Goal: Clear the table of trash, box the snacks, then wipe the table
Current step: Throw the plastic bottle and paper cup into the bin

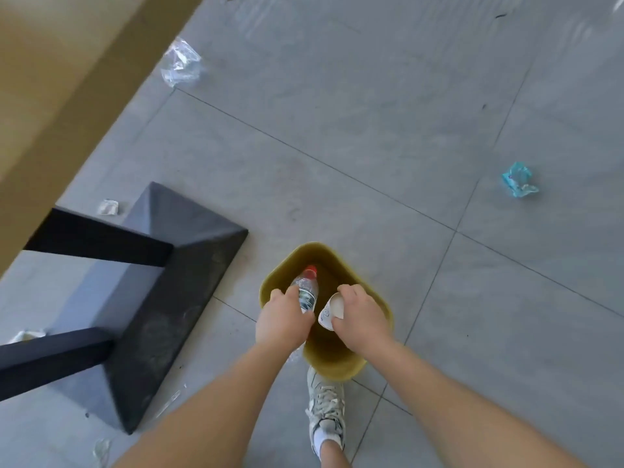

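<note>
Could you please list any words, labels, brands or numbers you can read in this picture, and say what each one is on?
No text can be read here.
Bottle in the left hand: a printed label, too blurred to read.
Paper cup in the right hand: a faint bluish print on its side, too small to read.
Blue wrapper on the floor: no legible print.
Yellow bin and shoe: no visible lettering.
</note>
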Tool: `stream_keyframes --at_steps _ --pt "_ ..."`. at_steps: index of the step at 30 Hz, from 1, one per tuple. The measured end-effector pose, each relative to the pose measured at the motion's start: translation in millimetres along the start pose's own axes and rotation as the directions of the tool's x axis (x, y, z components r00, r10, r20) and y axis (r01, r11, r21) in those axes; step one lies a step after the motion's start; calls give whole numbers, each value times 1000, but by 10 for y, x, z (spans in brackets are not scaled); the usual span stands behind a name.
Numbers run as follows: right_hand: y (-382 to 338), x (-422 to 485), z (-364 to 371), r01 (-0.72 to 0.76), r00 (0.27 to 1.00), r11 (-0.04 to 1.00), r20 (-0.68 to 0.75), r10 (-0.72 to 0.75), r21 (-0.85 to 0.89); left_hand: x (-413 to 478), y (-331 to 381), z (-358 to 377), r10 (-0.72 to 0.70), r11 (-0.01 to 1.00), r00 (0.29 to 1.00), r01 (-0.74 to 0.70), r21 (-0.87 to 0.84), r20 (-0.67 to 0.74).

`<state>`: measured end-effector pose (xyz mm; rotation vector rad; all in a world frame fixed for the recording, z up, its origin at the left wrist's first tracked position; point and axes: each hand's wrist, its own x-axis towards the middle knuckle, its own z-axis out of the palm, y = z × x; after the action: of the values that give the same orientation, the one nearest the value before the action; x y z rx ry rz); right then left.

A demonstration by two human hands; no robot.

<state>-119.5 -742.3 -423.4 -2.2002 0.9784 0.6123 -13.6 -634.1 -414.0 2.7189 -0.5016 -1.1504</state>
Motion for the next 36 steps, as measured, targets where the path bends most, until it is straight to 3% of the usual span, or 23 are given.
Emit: stream_keyframes --at_steps 6,15,24,36 --pt "175 301 336 33 999 999 43 -31 -43 361 -18 349 -27 993 999 22 113 41" --pt "412 365 441 8 1000 1000 20 -8 -9 493 1 571 -16 988 1000 14 153 14" --pt "409 222 299 22 1000 999 2 -22 -23 232 -2 323 181 965 982 -165 204 -59" --pt "-59 -247 -334 117 990 988 -69 -124 -98 -396 10 -505 340 907 927 -279 316 -157"
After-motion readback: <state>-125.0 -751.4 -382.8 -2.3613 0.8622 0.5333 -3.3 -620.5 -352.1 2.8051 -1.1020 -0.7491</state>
